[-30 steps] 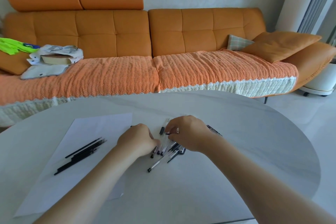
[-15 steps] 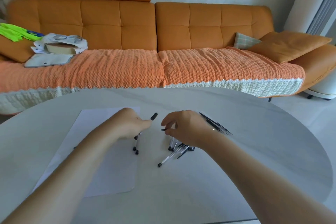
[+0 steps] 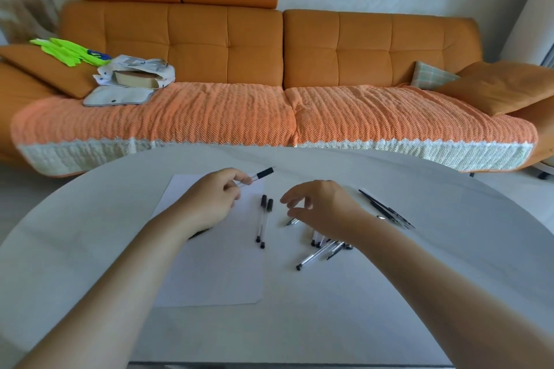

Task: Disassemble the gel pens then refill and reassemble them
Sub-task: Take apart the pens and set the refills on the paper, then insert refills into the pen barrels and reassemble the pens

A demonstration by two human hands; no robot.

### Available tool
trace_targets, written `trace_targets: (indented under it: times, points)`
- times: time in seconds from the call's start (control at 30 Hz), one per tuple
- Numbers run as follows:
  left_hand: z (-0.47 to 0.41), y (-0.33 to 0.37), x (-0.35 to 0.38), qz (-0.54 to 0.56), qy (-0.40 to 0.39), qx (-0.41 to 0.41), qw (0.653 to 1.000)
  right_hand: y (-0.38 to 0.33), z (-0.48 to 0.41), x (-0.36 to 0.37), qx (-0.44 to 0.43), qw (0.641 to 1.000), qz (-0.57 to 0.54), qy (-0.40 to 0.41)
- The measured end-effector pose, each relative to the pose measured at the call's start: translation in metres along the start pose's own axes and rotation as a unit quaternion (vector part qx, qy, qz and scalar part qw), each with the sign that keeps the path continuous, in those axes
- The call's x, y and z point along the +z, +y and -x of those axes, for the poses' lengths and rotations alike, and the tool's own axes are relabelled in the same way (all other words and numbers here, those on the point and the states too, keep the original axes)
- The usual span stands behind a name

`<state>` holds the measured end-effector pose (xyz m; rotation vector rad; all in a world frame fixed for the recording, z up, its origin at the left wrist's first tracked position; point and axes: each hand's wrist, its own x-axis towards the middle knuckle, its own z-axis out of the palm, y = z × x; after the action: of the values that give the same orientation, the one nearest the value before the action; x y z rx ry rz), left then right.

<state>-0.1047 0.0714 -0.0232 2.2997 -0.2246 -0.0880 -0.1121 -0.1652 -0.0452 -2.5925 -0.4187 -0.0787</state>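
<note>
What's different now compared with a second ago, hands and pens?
The left hand left the pen pile and lifted one gel pen up and leftward over the white paper; it holds that pen raised. Two pens now lie side by side at the paper's right edge. The right hand rose off the pile and opened, empty. The pile and the black refills on the right stayed.

Left hand (image 3: 209,204) grips a capped gel pen (image 3: 258,177) raised above the paper sheet (image 3: 215,272). Right hand (image 3: 323,207) hovers w/ fingers curled, empty — over the pen pile (image 3: 322,250). Two pens (image 3: 263,220) lie side by side on the sheet edge. Refills (image 3: 386,210) lie on the worktop (image 3: 344,323), far right.
</note>
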Motion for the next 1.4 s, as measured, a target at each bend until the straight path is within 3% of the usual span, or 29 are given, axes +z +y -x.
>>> trace_targets:
  times: [0.27, 0.4, 0.6, 1.0, 1.4]
  points:
    - [0.003, -0.019, -0.026, -0.098, 0.11, 0.02, 0.989, -0.044, -0.024, 0.013, -0.055, 0.995, 0.076, -0.029]
    - [0.004, -0.039, -0.038, -0.162, 0.102, -0.012, 0.982, -0.078, -0.042, 0.031, -0.107, 0.987, 0.103, -0.054]
    - [0.011, -0.058, -0.053, -0.128, 0.071, -0.011, 0.989, -0.11, -0.051, 0.068, -0.17, 0.975, 0.109, -0.09]
    - [0.017, -0.064, -0.049, -0.12, -0.016, -0.032, 0.992, -0.117, -0.05, 0.077, -0.256, 0.945, 0.193, -0.062]
    - [0.016, -0.056, -0.043, -0.116, 0.049, -0.02, 0.992, -0.097, -0.04, 0.067, -0.298, 0.908, 0.293, -0.036]
